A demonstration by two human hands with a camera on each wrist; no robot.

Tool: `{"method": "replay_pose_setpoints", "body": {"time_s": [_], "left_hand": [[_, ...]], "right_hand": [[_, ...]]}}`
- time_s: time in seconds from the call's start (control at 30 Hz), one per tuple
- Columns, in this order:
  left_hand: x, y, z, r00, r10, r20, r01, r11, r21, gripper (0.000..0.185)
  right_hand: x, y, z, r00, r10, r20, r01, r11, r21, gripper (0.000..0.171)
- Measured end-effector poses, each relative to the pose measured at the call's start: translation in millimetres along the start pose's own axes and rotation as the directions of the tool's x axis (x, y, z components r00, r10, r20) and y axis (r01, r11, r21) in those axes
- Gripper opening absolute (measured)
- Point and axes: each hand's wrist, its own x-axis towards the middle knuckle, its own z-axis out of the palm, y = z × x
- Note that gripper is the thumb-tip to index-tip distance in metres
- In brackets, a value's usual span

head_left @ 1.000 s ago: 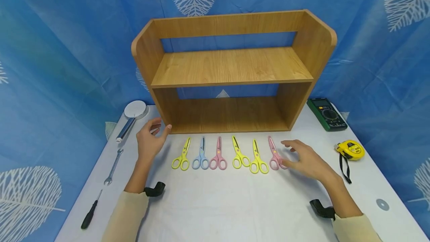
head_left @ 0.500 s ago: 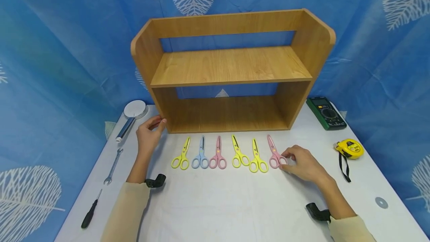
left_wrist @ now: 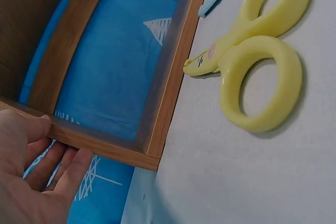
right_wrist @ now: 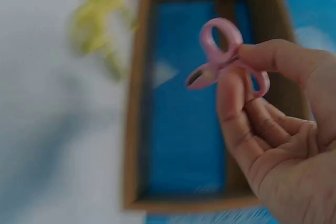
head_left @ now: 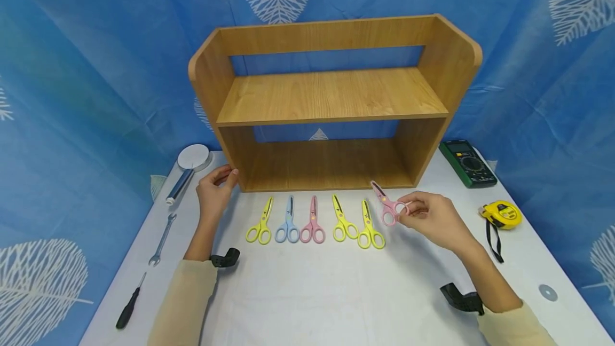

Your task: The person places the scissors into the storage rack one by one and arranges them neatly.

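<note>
My right hand [head_left: 437,220] pinches pink scissors [head_left: 390,211] by the handle loops, lifted off the table with the blades toward the shelf. In the right wrist view, thumb and forefinger meet at the pink scissors [right_wrist: 223,56]. My left hand [head_left: 214,191] holds the lower left side panel of the wooden shelf [head_left: 331,95]. The left wrist view shows the thumb on one face of that panel's edge and the fingers on the other. On the table lie yellow scissors [head_left: 261,226], blue scissors [head_left: 287,224], other pink scissors [head_left: 313,226] and two more yellow scissors [head_left: 343,223].
Left of the shelf are a white round-headed tool with a dark handle [head_left: 184,175], a wrench [head_left: 163,239] and a screwdriver [head_left: 129,306]. At right lie a green multimeter [head_left: 468,163], a yellow tape measure [head_left: 501,214] and a grey disc [head_left: 548,292].
My right hand has reached the rightmost pink scissors, gripped them and raised them off the table toward the shelf. The left hand has closed onto the shelf's side panel.
</note>
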Motion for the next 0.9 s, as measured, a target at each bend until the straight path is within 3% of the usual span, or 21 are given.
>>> {"method": "replay_pose_setpoints", "body": {"time_s": [0.17,0.37,0.47,0.63,0.9], "left_hand": [[-2.0,-0.2,0.8,1.0,0.009,-0.015,-0.008,1.0,0.029,0.034],[-1.8,-2.7,3.6,0.999,-0.001,-0.046,0.002,1.0,0.026,0.034],[-2.8,-2.3,5.6,0.998,-0.004,-0.063,0.005,1.0,0.006,0.035],[-5.7,-3.5,8.5,0.997,-0.02,-0.075,0.018,1.0,-0.021,0.036],[-7.7,-2.8,11.8,0.994,-0.032,-0.107,0.03,0.999,-0.028,0.032]], "right_hand": [[8.4,-57.1,-10.8,0.99,-0.138,-0.034,0.142,0.973,0.182,0.035],[48.8,-129.5,-14.0,0.966,-0.221,-0.136,0.253,0.919,0.301,0.037],[77.0,-160.9,-10.2,0.96,-0.231,-0.158,0.271,0.909,0.318,0.035],[122.9,-201.8,0.0,0.958,-0.235,-0.165,0.275,0.918,0.285,0.033],[174.5,-243.1,35.7,0.982,-0.165,-0.087,0.186,0.909,0.373,0.032]]}}
